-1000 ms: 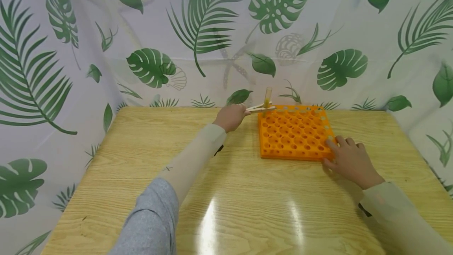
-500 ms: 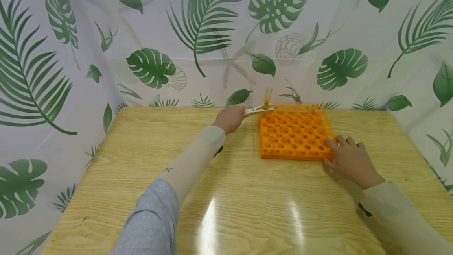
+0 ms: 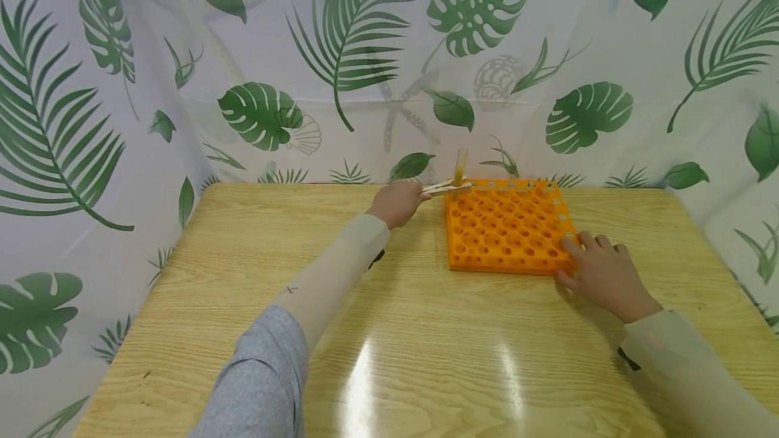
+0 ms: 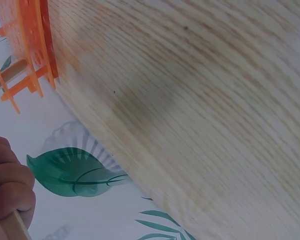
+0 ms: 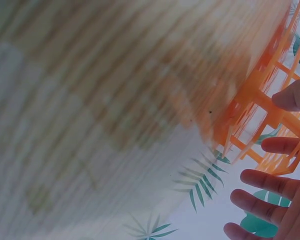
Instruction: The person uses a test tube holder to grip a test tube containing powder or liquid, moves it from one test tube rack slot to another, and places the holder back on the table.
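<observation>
Left hand (image 3: 395, 204) curled round a wooden clamp (image 3: 439, 189), its far end at a test tube (image 3: 460, 161) with amber contents. Tube stands at the back left corner of the orange rack (image 3: 487, 265) — leaning slightly right, its lower end down in the rack. Right hand (image 3: 602, 279) well apart from the left: fingers spread, thumb and forefinger touching the rack's near right corner. Rack sits on a wood-grain table (image 3: 426, 343), leaf-printed cloth (image 3: 255, 26) behind.

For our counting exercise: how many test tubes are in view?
1: the tube at the far left corner of the rack, by the clamp. No others show.
</observation>
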Available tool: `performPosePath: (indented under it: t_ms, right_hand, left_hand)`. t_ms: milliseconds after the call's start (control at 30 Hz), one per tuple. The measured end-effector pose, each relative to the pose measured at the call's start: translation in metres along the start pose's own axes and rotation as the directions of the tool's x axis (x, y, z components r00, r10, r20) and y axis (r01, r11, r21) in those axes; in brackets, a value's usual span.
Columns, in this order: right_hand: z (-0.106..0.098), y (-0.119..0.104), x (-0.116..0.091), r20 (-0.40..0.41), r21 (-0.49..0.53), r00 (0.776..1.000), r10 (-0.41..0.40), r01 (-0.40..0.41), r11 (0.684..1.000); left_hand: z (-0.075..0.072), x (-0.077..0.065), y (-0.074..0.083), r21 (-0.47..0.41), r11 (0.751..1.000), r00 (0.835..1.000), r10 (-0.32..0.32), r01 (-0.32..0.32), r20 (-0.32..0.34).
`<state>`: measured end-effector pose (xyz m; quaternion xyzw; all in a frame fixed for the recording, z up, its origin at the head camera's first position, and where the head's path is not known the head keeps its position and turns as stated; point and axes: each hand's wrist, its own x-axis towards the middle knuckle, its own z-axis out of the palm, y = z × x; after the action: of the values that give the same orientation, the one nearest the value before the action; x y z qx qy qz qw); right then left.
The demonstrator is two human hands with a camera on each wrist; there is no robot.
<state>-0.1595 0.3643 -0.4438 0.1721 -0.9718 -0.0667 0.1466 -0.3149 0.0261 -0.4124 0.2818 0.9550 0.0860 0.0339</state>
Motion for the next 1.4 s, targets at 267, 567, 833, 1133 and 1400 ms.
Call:
performPosePath:
  t_ms: [267, 567, 833, 1133, 1400]
  right_hand:
    - [0.001, 0.001, 0.0, 0.006, -0.008, 1.0, 0.0, 0.0, 1.0]
    - [0.0, 0.001, 0.0, 0.019, -0.006, 1.0, 0.0, 0.0, 1.0]
    - [-0.001, 0.001, 0.0, 0.011, -0.002, 1.0, 0.0, 0.0, 1.0]
    - [-0.003, -0.001, 0.0, 0.006, 0.005, 1.0, 0.006, -0.006, 1.0]
    - [-0.002, 0.0, 0.0, 0.005, 0.0, 1.0, 0.001, -0.001, 1.0]
  left_hand:
    - [0.001, 0.0, -0.002, -0.02, 1.0, 1.0, 0.006, -0.006, 0.011]
    - [-0.003, -0.001, 0.0, -0.03, 1.0, 0.999, 0.002, -0.001, 0.044]
    - [-0.008, -0.004, 0.002, -0.016, 1.0, 0.999, 0.008, -0.008, 0.05]
    - [-0.009, -0.003, 0.003, 0.0, 1.0, 0.998, -0.005, 0.005, 0.061]
    - [-0.01, -0.002, 0.004, 0.017, 1.0, 0.999, -0.009, 0.008, 0.051]
